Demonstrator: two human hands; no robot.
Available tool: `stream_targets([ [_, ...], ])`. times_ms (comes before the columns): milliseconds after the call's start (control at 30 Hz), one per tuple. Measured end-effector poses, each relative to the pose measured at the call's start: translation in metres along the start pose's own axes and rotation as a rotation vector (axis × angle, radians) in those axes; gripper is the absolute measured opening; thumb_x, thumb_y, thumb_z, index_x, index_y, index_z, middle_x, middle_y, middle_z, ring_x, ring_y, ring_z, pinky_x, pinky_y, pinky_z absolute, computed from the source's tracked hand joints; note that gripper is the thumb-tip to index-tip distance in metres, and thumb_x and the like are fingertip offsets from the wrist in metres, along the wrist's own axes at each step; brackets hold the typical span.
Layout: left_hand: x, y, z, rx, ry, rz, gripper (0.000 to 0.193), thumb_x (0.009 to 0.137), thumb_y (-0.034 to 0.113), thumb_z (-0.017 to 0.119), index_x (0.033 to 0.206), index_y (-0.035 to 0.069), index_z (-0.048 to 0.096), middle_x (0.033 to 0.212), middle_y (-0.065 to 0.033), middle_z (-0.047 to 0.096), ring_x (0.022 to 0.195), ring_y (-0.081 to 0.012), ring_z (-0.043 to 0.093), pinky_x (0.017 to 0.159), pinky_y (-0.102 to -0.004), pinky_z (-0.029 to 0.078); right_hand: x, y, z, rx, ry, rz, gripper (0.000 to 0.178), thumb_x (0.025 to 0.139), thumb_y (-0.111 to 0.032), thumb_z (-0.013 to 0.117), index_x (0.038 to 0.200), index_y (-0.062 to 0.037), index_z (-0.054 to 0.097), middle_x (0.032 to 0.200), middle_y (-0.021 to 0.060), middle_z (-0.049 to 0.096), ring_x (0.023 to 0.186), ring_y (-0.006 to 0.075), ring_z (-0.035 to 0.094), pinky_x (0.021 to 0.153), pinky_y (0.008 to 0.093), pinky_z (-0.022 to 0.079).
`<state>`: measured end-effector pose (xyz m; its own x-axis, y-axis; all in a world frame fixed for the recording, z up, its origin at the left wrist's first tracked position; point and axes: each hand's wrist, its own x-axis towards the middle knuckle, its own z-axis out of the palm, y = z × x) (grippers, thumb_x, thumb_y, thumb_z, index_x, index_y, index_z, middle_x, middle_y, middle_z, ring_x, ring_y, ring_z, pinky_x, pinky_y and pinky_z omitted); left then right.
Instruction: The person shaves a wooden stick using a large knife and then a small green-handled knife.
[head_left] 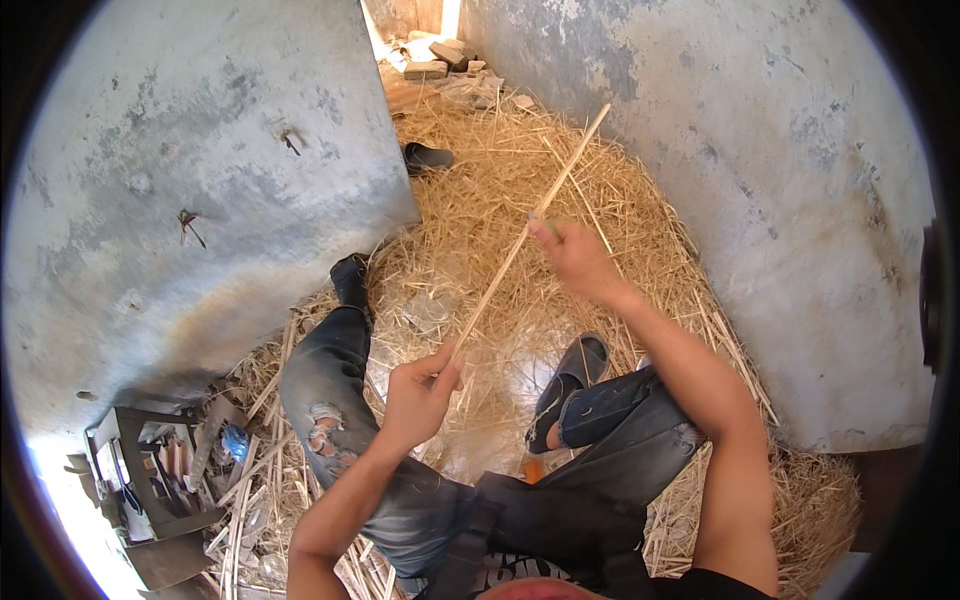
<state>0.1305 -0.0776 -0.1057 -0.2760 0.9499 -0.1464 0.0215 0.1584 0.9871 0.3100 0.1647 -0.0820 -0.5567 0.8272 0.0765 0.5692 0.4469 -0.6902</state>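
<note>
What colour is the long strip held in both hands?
The long strip is pale straw-yellow, clearest in the head view.

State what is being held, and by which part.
One long pale strip: the left grip has its near end, the right grip holds it near the middle. Something small and greenish at the right grip is too unclear to name.

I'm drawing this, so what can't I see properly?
In the head view:
- Pale strip: lower end hidden by the left hand.
- Green bit at the right hand: too small to name.
- Dark thing, far right: cut off by the black rim.
</note>
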Motion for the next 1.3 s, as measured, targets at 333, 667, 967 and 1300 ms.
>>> stream_targets([
  [333, 0.004, 0.006, -0.009, 0.038, -0.063, -0.031, 0.037, 0.101, 0.016, 0.059, 0.129, -0.006, 0.061, 0.073, 0.0009, 0.059, 0.071, -0.0045, 0.053, 0.063, -0.0215, 0.043, -0.010, 0.001, -0.005, -0.002, -0.105, -0.098, 0.064, 0.102, -0.056, 0.045, 0.075, 0.0004, 0.061, 0.054, 0.0141, 0.047, 0.051, 0.0246, 0.046, 0.056, 0.0411, 0.040],
  [667, 0.004, -0.001, -0.010, 0.025, -0.056, 0.042, 0.037, 0.100, 0.015, 0.059, 0.131, -0.005, 0.061, 0.073, 0.0006, 0.059, 0.071, -0.0052, 0.053, 0.065, -0.0222, 0.044, -0.013, 0.004, -0.012, -0.100, -0.100, -0.161, 0.052, 0.094, -0.050, 0.059, 0.093, 0.0005, 0.068, 0.061, 0.0136, 0.055, 0.055, 0.0265, 0.052, 0.057, 0.0405, 0.043],
  [967, 0.002, 0.001, -0.009, 0.053, -0.038, 0.008, 0.037, 0.100, 0.015, 0.060, 0.130, -0.006, 0.060, 0.074, 0.0004, 0.060, 0.071, -0.0050, 0.054, 0.065, -0.0228, 0.045, -0.004, 0.001, -0.025, -0.057, 0.382, -0.435, 0.040, 0.078, -0.029, 0.082, 0.109, -0.0065, 0.071, 0.075, 0.0107, 0.062, 0.067, 0.0194, 0.062, 0.062, 0.0317, 0.050],
  [1300, 0.003, -0.005, -0.011, 0.199, -0.135, -0.018, 0.037, 0.100, 0.021, 0.060, 0.129, -0.002, 0.063, 0.068, 0.0009, 0.059, 0.067, -0.0045, 0.052, 0.061, -0.0234, 0.044, 0.007, 0.032, -0.033, 0.260, -0.039, -0.267, 0.014, 0.089, -0.017, 0.073, 0.088, -0.0024, 0.072, 0.086, 0.0068, 0.072, 0.083, 0.0142, 0.067, 0.071, 0.0305, 0.053],
])
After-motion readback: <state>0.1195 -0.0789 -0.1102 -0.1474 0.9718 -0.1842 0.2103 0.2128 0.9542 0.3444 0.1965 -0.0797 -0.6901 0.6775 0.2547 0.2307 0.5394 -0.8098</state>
